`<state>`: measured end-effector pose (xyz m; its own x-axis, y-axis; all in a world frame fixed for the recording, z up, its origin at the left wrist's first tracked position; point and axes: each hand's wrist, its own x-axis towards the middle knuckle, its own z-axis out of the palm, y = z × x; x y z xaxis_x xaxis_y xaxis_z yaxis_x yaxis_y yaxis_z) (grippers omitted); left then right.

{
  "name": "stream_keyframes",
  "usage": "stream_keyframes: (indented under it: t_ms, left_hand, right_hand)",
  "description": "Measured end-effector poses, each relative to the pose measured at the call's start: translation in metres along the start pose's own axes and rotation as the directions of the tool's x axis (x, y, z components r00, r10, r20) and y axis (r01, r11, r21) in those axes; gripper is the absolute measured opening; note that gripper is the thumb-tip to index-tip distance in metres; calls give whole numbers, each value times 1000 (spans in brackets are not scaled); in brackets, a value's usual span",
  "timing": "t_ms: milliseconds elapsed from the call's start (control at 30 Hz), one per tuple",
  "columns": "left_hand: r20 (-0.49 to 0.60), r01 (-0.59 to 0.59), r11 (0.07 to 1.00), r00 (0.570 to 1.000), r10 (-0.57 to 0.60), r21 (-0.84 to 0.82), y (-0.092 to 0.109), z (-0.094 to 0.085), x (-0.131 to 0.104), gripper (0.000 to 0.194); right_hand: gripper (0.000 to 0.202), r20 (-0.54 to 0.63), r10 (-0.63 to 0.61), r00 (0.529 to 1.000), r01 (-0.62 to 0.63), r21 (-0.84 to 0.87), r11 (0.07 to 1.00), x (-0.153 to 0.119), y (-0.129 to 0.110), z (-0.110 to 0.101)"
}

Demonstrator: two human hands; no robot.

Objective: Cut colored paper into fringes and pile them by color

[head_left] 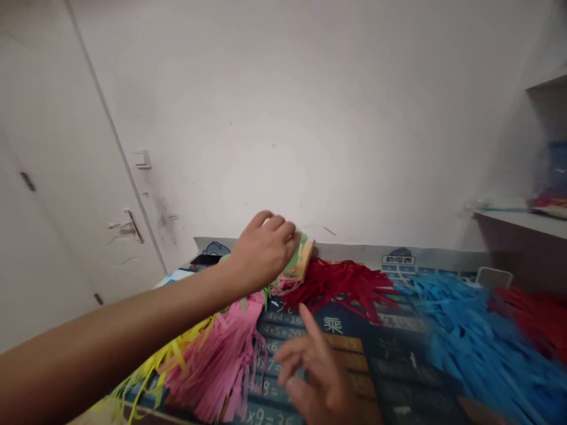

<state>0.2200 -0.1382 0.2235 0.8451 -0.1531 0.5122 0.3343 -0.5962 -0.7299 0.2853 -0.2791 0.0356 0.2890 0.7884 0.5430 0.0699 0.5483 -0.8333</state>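
Note:
My left hand (268, 245) is raised over the back of the table with its fingers curled closed. What it grips, if anything, is hidden. Just behind its fingers stands a light green, yellow-edged block (305, 257); I cannot tell whether they touch. Nearer the front, my right hand (319, 372) has its index finger stretched out and the others loosely bent apart, holding nothing. Ahead of that fingertip lies a bundle of dark red paper strips (345, 286). Pink fringed strips (221, 360) spread below my left forearm, with yellow strips (177, 348) beside them.
A dark blue printed mat (283, 381) with multiplication sums covers the table. Blue fringed strips (491, 342) and more red strips (538, 316) lie at the right. The white wall (310, 118) rises behind; a shelf (522, 215) juts out at right, a door (66, 206) stands left.

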Motion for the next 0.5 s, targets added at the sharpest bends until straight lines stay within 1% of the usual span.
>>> stream_keyframes:
  t_ms: [33,67,100,133,167,200,233,267,300,333,400,467,500]
  left_hand:
    - [26,-6,999,1000,7,-50,11,-2,-9,22]
    - [59,-1,994,998,7,-109,19,-2,-19,22]
    - [94,12,986,996,4,-169,25,-2,-28,22]
    - [127,36,975,992,-8,-219,30,-1,-37,22]
    - [153,67,966,988,-29,-251,35,-1,-47,23]
    - [163,99,960,985,-57,-264,38,0,-56,24]
    - [155,131,957,984,-93,-257,43,0,-66,25]
    - [134,161,957,982,-131,-241,47,1,-75,28]
    - [105,193,955,979,-173,-225,53,1,-85,32]
    - [80,227,948,973,-215,-223,61,3,-95,35]
    - [53,310,912,950,-307,-268,80,9,-114,38]
    - [57,384,860,920,-388,-335,105,20,-129,39]
    - [76,406,841,910,-407,-358,120,27,-135,40]
  right_hand:
    - [72,84,40,996,-51,131,990,11,-2,9]
    - [75,162,97,982,-130,209,969,20,-3,16]
    - [73,224,158,962,-214,253,943,27,-3,23]
    - [66,252,209,945,-278,279,919,32,-1,28]
    - [56,237,244,940,-309,298,903,35,2,33]
    - [46,178,261,949,-306,312,899,35,7,37]
    - [37,90,261,961,-276,325,904,33,13,42]
    - [33,-7,248,969,-231,339,912,30,18,47]
    - [32,-94,228,969,-180,359,916,26,24,51]
    - [36,-158,207,966,-131,390,911,21,28,56]
    - [48,-244,184,952,-45,482,875,16,36,61]
    - [54,-303,184,935,16,554,832,16,42,58]
    - [54,-315,188,930,28,571,820,18,45,51]
